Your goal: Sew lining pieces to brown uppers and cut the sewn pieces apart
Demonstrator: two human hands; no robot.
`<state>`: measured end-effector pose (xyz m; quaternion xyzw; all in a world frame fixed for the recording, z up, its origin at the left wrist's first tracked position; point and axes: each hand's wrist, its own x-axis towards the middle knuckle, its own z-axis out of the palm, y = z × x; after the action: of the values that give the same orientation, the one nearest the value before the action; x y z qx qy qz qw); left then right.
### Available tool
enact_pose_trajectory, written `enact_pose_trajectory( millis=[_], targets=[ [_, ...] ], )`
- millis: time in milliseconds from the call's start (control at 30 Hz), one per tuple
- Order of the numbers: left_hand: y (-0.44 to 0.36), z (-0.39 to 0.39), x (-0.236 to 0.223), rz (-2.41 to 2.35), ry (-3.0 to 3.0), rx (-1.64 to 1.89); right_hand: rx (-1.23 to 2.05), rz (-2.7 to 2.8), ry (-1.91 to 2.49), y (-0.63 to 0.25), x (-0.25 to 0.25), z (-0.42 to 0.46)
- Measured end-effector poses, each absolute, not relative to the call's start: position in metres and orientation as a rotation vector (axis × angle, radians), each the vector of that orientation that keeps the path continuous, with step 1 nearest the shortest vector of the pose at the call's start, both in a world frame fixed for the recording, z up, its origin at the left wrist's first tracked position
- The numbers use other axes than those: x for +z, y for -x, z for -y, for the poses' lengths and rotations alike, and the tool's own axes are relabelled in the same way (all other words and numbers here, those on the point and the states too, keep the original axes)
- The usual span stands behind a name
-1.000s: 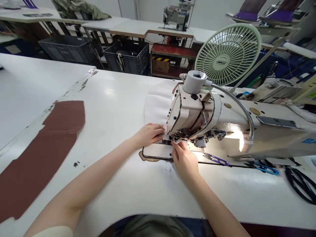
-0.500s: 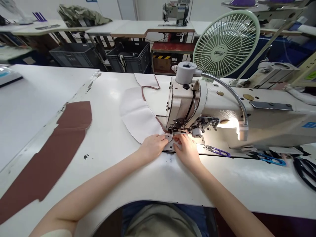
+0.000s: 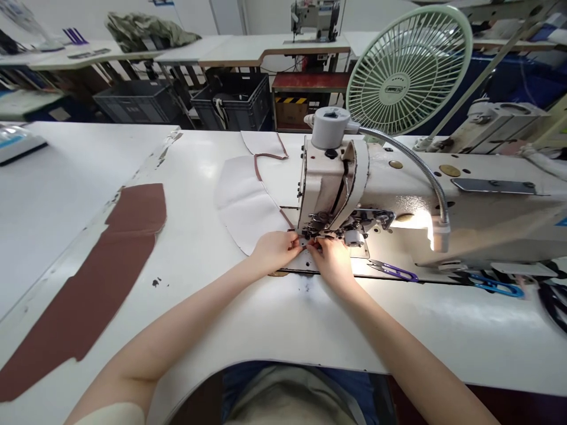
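A white fabric piece [image 3: 245, 198] with a narrow brown edge lies left of the sewing machine [image 3: 330, 183], one end running under its head. My left hand [image 3: 275, 249] is closed at the near end of this piece, thumb and fingers pinched on its edge beside the needle area. Just right of it, my right hand [image 3: 333, 257] is closed too, its fingertips pinching the edge in front of the presser foot. The machine's lamp [image 3: 438, 233] lights the spot from the right. The needle itself is hidden behind the machine's parts and my fingers.
A brown fabric piece [image 3: 106, 265] lies on the white table [image 3: 195, 336] at the left. Purple thread snips [image 3: 394, 270] and blue snips [image 3: 496, 285] rest right of my hands. A green fan [image 3: 407, 71] stands behind the machine, and grey crates [image 3: 234, 103] sit beyond the table.
The white piece, at first mostly behind the machine head, came into view spread on the left. My left hand shifted toward its near end and pinched the edge; my right hand stayed by the needle area.
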<state>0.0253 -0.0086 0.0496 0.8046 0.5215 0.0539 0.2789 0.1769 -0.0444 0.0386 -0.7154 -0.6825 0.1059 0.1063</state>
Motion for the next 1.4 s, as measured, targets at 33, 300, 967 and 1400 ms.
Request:
enact_pose_trajectory(
  millis=[33,300,967,1400],
  targets=[
    [-0.027,0.008,0.049,-1.414,-2.170,0.137,0.278,2.028,2.114,-0.177,0.038,0.044],
    [-0.033,0.006,0.047,-1.466,-2.223,0.126,-0.058,2.285,1.854,-0.187,0.033,0.060],
    [-0.035,-0.015,0.040,-1.494,-2.246,0.174,-0.223,2.307,1.810,-0.188,0.028,0.062],
    [-0.037,-0.008,0.040,-1.560,-2.248,0.194,-0.206,2.291,1.831,-0.188,0.026,0.063]
  ],
)
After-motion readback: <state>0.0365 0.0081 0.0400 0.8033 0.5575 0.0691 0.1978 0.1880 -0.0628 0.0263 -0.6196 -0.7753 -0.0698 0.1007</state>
